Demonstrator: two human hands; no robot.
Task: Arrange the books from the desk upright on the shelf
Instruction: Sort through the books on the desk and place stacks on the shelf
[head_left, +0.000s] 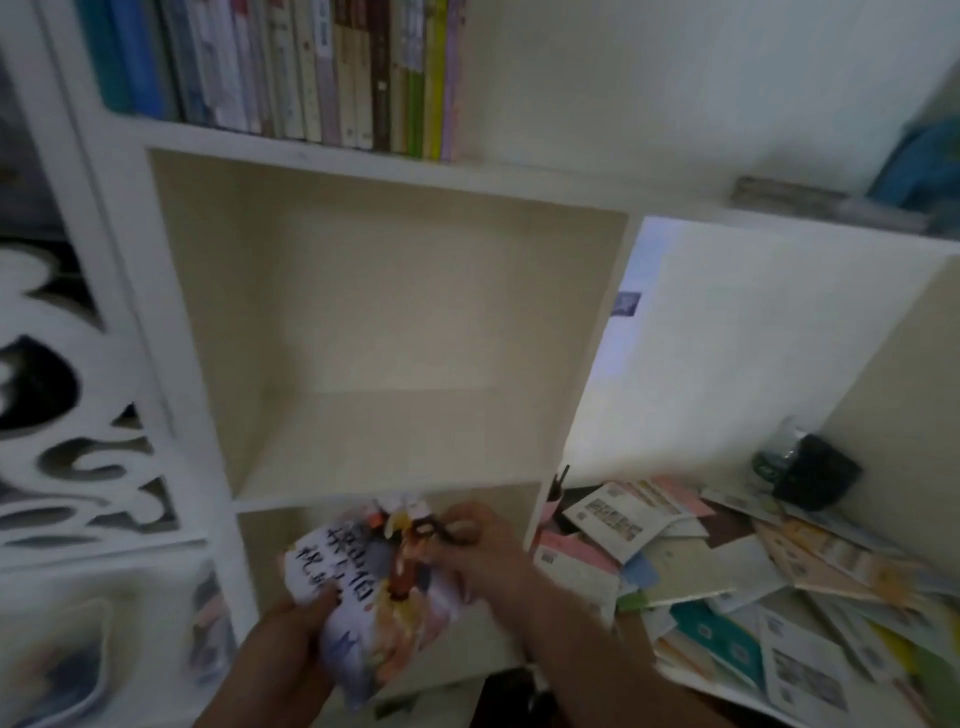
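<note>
Large black handwritten-style characters on held book's cover (374, 582), possibly Chinese, too blurred to read

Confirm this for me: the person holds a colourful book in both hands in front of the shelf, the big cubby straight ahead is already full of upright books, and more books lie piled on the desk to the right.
One detail is wrong. In the head view the big cubby holds no books; the upright books stand on the shelf above it. The rest holds: left hand and right hand hold the colourful book, and the pile lies at right.
</note>
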